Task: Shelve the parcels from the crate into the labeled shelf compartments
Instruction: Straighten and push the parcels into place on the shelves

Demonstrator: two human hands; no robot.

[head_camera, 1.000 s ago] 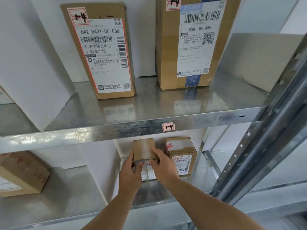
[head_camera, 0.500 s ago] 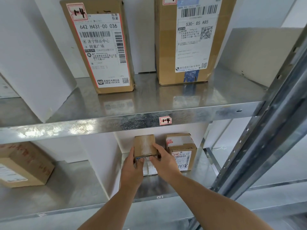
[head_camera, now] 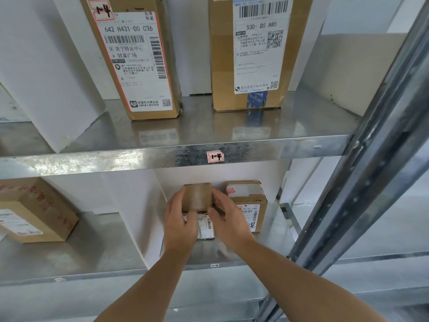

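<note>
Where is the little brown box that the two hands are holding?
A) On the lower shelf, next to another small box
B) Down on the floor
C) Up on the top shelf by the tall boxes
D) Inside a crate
A: the left hand and right hand hold the little brown box on the lower shelf, with another small box just to its right.

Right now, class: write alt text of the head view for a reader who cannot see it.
Left hand and right hand hold a small brown parcel on the lower shelf, beside another small labelled box. On the shelf above, tagged 1-4, stand two tall cardboard parcels.
</note>
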